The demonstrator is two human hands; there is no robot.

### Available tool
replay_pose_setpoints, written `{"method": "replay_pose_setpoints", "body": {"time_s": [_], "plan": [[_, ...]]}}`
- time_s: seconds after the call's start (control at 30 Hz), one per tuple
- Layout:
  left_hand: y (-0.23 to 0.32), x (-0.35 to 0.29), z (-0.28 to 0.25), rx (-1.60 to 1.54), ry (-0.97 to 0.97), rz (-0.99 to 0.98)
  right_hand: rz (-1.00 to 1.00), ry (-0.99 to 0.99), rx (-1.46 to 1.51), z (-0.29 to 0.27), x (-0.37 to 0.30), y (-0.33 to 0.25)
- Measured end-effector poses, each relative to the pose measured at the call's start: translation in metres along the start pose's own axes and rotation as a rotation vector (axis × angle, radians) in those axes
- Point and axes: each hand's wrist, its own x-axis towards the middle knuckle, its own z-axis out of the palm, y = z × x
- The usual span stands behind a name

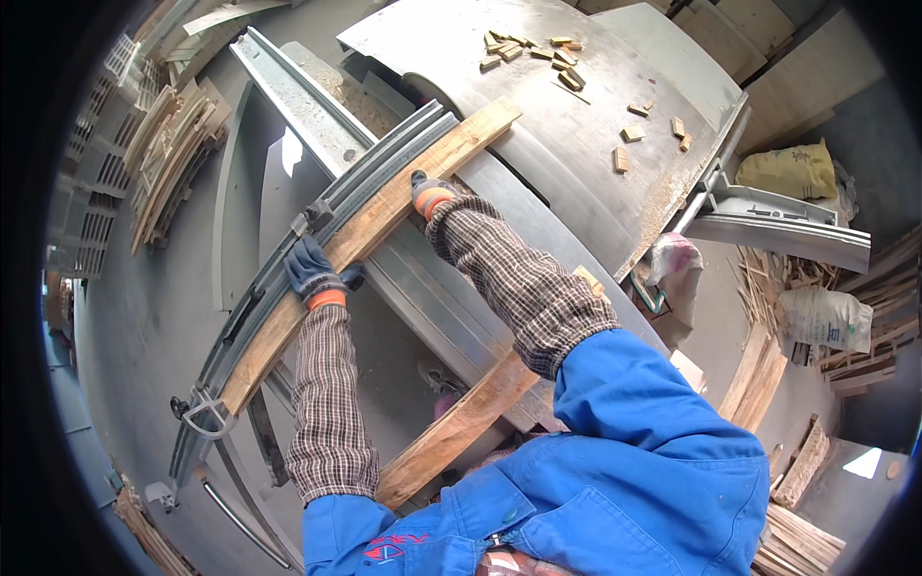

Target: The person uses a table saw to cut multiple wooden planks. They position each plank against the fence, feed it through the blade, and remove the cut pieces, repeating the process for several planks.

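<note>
A long wooden board (384, 208) lies slantwise along the grey metal fence (357, 192) of a saw-like machine. My left hand (319, 269), in a blue-grey glove with an orange cuff, grips the board near its middle, its fingers reaching toward the fence and its thumb on the near side. Farther up, my right hand (432, 195), gloved alike, holds the board's near edge with the thumb on top; its other fingers are mostly hidden. The far end of the board reaches the edge of the metal table (567, 173). Another plank (461, 422) slants below my arms, close to my body.
Several small wood blocks (562, 60) are scattered over the table. A stop block (312, 219) and a looped metal handle (206, 415) sit along the fence. Stacked strips (178, 158) stand at left. Sacks (828, 317) and piled offcuts (869, 350) lie at right.
</note>
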Motion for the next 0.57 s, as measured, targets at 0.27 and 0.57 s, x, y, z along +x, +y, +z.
{"method": "replay_pose_setpoints", "body": {"time_s": [0.27, 0.57], "plan": [[-0.008, 0.011, 0.021, -0.018, 0.025, 0.008, -0.006, -0.046, 0.018, 0.002, 0.007, -0.019], [-0.019, 0.022, 0.037, -0.045, 0.032, 0.018, 0.033, -0.002, -0.022, 0.022, 0.044, -0.029]]}}
